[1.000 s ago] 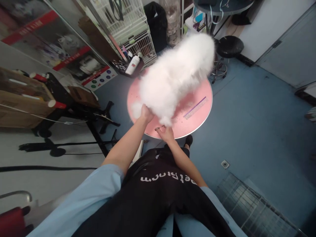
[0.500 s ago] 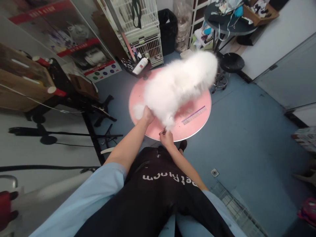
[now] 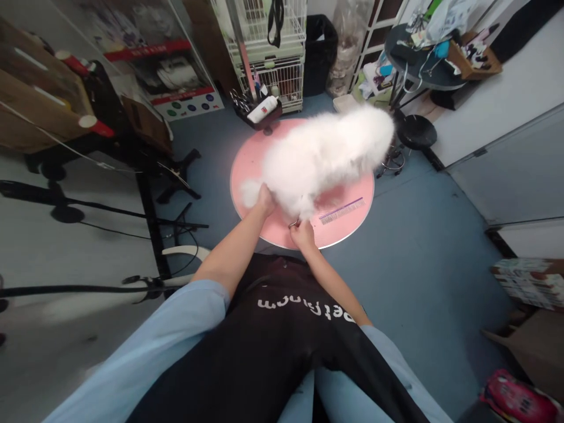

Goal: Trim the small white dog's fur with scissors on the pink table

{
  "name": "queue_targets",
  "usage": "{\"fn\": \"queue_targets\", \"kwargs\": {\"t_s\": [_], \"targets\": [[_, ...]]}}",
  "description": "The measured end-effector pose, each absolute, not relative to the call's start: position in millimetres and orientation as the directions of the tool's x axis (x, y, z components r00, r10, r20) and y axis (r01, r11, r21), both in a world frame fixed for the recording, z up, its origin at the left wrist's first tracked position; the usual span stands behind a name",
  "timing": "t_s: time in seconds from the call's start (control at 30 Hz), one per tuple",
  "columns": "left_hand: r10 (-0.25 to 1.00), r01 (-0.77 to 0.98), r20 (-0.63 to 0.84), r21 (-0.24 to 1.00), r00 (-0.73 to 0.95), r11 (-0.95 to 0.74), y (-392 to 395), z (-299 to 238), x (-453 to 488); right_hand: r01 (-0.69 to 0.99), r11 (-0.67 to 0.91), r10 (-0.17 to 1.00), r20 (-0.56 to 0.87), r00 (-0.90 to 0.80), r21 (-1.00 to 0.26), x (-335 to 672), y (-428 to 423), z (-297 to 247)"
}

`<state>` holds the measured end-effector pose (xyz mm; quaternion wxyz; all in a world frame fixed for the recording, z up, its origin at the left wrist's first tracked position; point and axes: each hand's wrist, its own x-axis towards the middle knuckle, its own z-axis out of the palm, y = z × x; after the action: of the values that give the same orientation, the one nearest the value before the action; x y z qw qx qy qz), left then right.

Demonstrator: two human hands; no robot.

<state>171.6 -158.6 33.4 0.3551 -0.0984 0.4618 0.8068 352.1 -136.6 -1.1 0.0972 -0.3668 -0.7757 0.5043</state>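
A fluffy white dog stands on a round pink grooming table, its rear end toward me. My left hand is closed against its hindquarters, with the fingertips buried in fur; a white tuft sticks out just left of that hand. Closed around small metal scissors, my right hand is at the lower fur of a hind leg, close to the table's near edge. The blades are mostly hidden by fur and fingers. To the right of this hand lies a purple-backed metal comb on the tabletop.
Beyond the table's far left edge, a black tool tray holds a white bottle and several scissors. White cages and a black bin stand behind. A black stool is at right.
My viewpoint has shifted, so the room appears moved in the frame. Both hands stay at the dog's rear, the right still with the scissors at the leg fur.
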Motion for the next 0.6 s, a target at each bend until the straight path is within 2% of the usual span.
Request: {"fn": "queue_targets", "kwargs": {"t_s": [0.07, 0.23, 0.37, 0.43, 0.5, 0.6], "targets": [[0.463, -0.674, -0.512, 0.669, -0.724, -0.314, -157.6, 31.6, 172.2, 0.498, 0.221, 0.664, -0.244, -0.707, -0.839, 354.1, -131.9, 2.1], [0.446, -0.63, -0.47, 0.699, -0.762, -0.339, -156.7, 23.7, 172.1, 0.46, 0.332, 0.621, -0.176, -0.764, -0.824, 358.2, -118.8, 17.1], [0.445, -0.621, -0.464, 0.713, -0.766, -0.324, -156.5, 21.7, 173.4, 0.552, 0.328, 0.619, -0.267, -0.739, -0.767, 361.2, -111.8, 27.9], [0.444, -0.621, -0.465, 0.715, -0.766, -0.322, -156.4, 22.2, 174.2, 0.5, 0.351, 0.594, -0.224, -0.772, -0.792, 360.8, -108.0, 31.6], [0.402, -0.617, -0.486, 0.716, -0.776, -0.327, -156.4, 22.9, 174.9, 0.453, 0.369, 0.58, -0.18, -0.795, -0.812, 359.2, -102.6, 34.4], [0.358, -0.605, -0.495, 0.72, -0.791, -0.341, -156.8, 23.5, 175.1, 0.497, 0.353, 0.585, -0.227, -0.778, -0.793, 357.9, -93.6, 37.8]]}}
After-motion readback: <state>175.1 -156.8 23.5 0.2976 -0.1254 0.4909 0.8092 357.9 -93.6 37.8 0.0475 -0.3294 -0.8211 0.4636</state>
